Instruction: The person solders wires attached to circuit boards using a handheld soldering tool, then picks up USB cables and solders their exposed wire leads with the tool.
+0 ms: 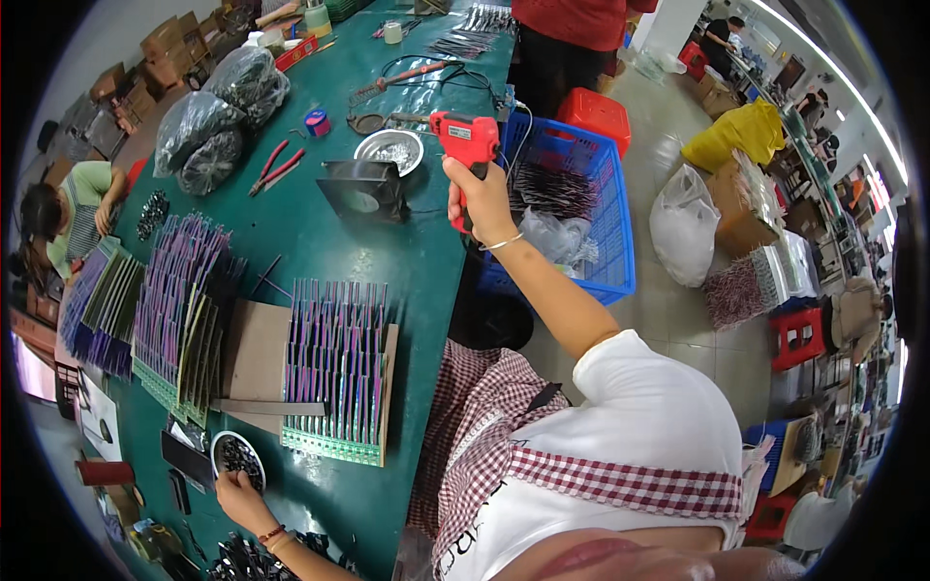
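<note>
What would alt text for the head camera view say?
A right hand grips a red gun-shaped tool; the left hand is at a white bowl of small dark parts. Nearby on a green workbench, rows of thin purple pieces extend from green boards.

Parts (238, 461) in bowl (255, 448), basket (621, 232) right of table (421, 290)

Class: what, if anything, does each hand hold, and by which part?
Right hand: the red gun-shaped tool, by its handle. Left hand, at the nearer white bowl: cannot tell whether it holds anything.
</note>
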Action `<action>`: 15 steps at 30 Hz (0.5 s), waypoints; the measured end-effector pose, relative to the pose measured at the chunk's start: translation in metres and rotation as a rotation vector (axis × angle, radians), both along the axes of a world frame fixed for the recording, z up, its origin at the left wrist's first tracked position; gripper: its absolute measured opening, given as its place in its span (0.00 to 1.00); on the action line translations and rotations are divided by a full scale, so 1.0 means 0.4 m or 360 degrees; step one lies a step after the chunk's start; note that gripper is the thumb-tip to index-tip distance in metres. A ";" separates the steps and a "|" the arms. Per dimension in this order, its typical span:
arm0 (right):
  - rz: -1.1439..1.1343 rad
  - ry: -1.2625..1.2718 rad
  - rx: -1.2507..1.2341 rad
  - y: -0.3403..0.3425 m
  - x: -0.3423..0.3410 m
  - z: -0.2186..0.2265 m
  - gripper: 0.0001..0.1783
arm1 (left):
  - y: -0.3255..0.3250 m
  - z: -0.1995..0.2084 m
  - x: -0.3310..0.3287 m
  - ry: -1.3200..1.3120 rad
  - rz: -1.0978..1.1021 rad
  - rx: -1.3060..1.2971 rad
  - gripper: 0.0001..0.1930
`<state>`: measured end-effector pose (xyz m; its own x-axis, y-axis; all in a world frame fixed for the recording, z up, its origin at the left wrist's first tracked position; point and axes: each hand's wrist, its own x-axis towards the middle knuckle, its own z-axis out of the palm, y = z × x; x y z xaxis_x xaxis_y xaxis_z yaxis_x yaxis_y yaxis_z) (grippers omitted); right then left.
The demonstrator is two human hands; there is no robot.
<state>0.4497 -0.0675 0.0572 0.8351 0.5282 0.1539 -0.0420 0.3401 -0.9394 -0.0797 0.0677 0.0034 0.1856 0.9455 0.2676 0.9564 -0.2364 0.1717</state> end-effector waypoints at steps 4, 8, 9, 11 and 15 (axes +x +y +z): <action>0.0057 -0.0134 -0.0047 -0.004 -0.002 0.013 0.14 | 0.008 -0.012 -0.011 0.0048 0.0069 -0.0081 0.06; 0.0049 0.0070 -0.0019 0.005 -0.010 0.014 0.16 | 0.004 -0.006 0.000 0.0123 -0.0003 0.0121 0.06; 0.0064 0.0051 0.0067 -0.003 -0.020 0.020 0.16 | -0.002 0.003 0.012 0.0102 -0.0017 0.0125 0.06; 0.0100 0.0086 0.0202 -0.027 -0.064 0.048 0.17 | -0.019 0.030 0.033 0.0014 -0.0048 0.0139 0.05; 0.0288 0.0192 0.0316 -0.056 -0.137 0.072 0.17 | -0.034 0.059 0.058 -0.0028 -0.0029 0.0161 0.05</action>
